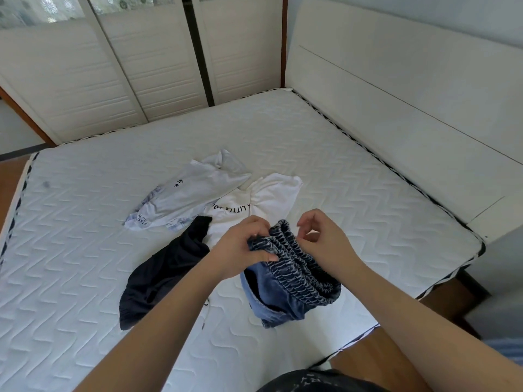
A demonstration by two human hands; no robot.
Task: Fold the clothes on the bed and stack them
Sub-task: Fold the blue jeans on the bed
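I have my left hand (pixel 243 244) clenched on the gathered elastic waistband of the blue denim shorts (pixel 291 278), thumb pressed across the ruching. My right hand (pixel 319 236) sits just right of that grip with fingers curled loosely above the band — thumb and forefinger look parted, pinching nothing, though its wrist rests against the cloth.

The shorts hang bunched below both hands, their lower edge resting on the white quilted mattress (pixel 339 154) near its close edge. To do this step well, I judge the right hand should take the waistband at the far end from my left, then pull the two apart so the elastic lies straight before any fold; folding it scrunched as it is would give a lumpy stack.

Left of my left hand lies a crumpled dark navy garment (pixel 161 275). Beyond both hands is a white top with black lettering (pixel 254 202), and further beyond-left a pale white-and-blue printed shirt (pixel 186 193) — all unfolded.

No basket or box shows; nothing is stacked yet.
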